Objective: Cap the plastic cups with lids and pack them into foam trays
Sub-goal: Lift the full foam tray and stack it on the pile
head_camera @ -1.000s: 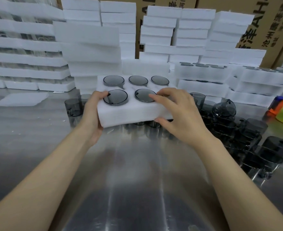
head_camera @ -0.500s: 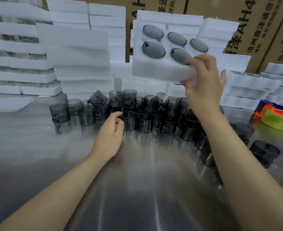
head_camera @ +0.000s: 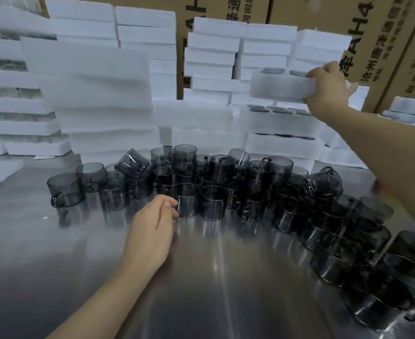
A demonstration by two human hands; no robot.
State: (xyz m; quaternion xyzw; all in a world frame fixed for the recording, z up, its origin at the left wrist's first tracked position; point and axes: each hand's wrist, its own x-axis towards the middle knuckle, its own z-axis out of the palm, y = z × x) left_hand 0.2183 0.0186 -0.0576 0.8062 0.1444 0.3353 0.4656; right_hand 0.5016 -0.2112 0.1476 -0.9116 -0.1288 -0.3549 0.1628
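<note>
My right hand (head_camera: 328, 91) grips the right end of a white foam tray (head_camera: 281, 88) filled with capped dark cups, holding it level above a stack of filled trays (head_camera: 278, 123) at the back right. My left hand (head_camera: 152, 228) rests on the steel table (head_camera: 201, 289), fingers curled loosely, fingertips touching a smoky plastic cup (head_camera: 188, 200). It holds nothing. A long cluster of uncapped smoky cups (head_camera: 226, 182) runs across the table and down the right side.
Tall stacks of white foam trays (head_camera: 98, 94) line the back of the table, with cardboard boxes (head_camera: 385, 45) behind them. More filled trays (head_camera: 411, 111) sit at the far right. One cup (head_camera: 133, 163) lies tilted on top of others.
My right hand has carried the filled tray further right and lowered it toward the back-right stack. My left hand let go of the tray earlier and now rests by the cups.
</note>
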